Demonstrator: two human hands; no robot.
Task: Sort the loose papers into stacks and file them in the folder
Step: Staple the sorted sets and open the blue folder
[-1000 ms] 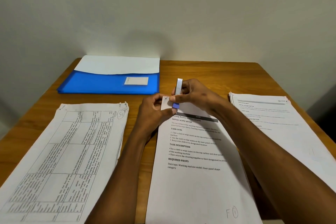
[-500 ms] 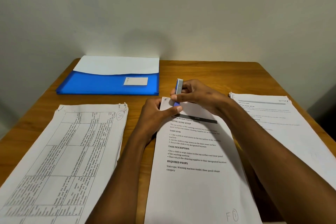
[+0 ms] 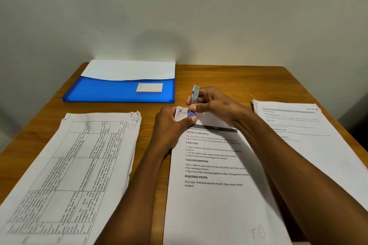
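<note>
Three paper stacks lie on the wooden table. The left stack carries a printed table and is marked S-1. The middle stack shows printed headings. The right stack lies at the table's right side. My left hand pinches the top left corner of the middle stack. My right hand grips a small metal stapler with a blue base, set over that same corner. A blue folder with white sheets sticking out lies at the back left.
A plain wall stands directly behind the table. Bare wood shows between the folder and the right stack, and in the strip between the left and middle stacks.
The stapler has tilted slightly and sits closer onto the paper corner. Both hands stay at the top left corner of the middle stack.
</note>
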